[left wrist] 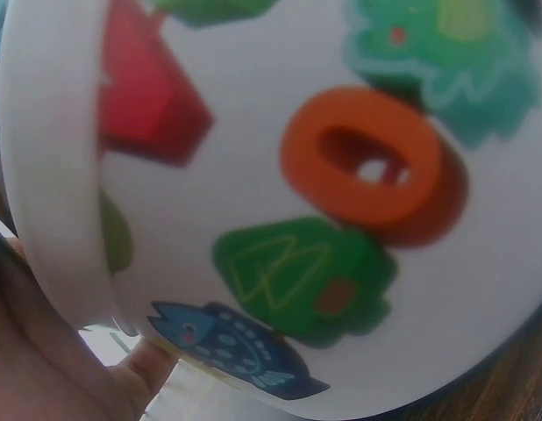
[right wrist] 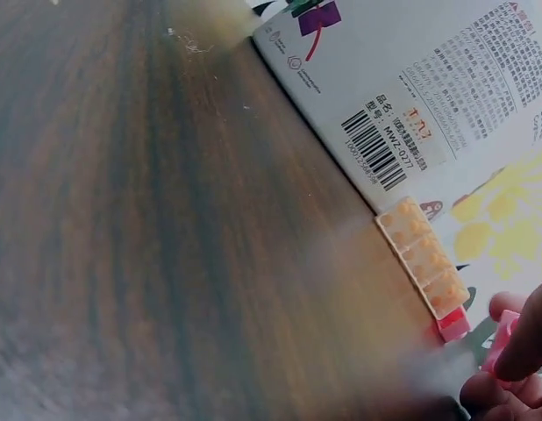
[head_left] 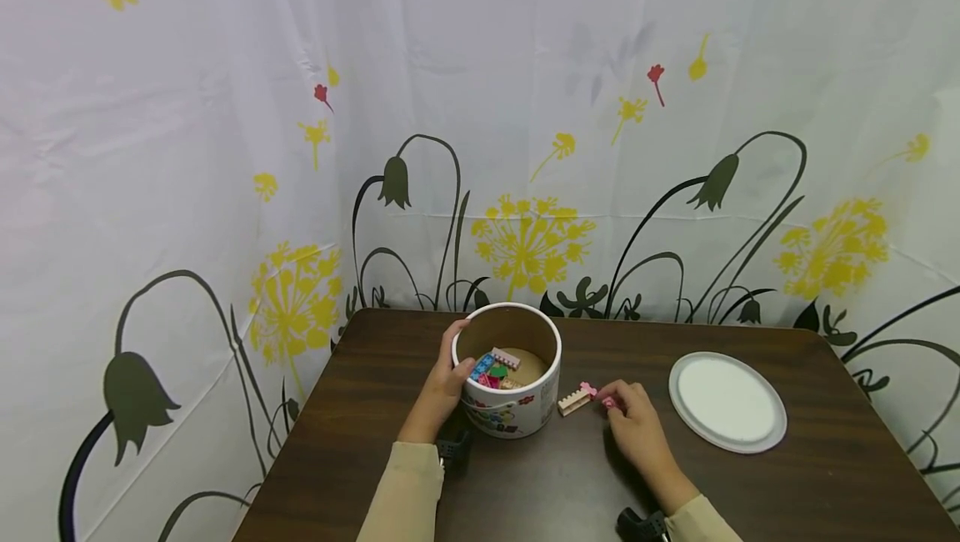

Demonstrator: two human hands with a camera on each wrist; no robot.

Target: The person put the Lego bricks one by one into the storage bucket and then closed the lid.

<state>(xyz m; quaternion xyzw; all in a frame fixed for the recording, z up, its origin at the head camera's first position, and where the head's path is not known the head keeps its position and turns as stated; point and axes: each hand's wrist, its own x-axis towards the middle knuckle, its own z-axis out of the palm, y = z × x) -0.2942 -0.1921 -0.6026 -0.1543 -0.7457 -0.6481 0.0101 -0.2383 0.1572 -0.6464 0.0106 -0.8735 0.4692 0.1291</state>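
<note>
A white cylindrical bucket (head_left: 546,396) with colourful printed pictures stands upright on the table. My left hand (head_left: 441,382) grips its left side at the rim, thumb at the front. Inside lie several toy blocks, among them a blue block (head_left: 482,367), a pale pink block (head_left: 506,358) and a green piece (head_left: 498,372). To the right of the bucket, my right hand (head_left: 636,424) pinches a small pink toy piece (right wrist: 500,345) between thumb and fingers. Close by, a peach studded block (right wrist: 422,256) lies beside the bucket wall, with another pink piece (right wrist: 453,324) at its end.
A round white lid (head_left: 727,400) lies on the dark wooden table (head_left: 832,450), right of my right hand. Behind the table's far edge hangs a white curtain (head_left: 450,67) printed with flowers.
</note>
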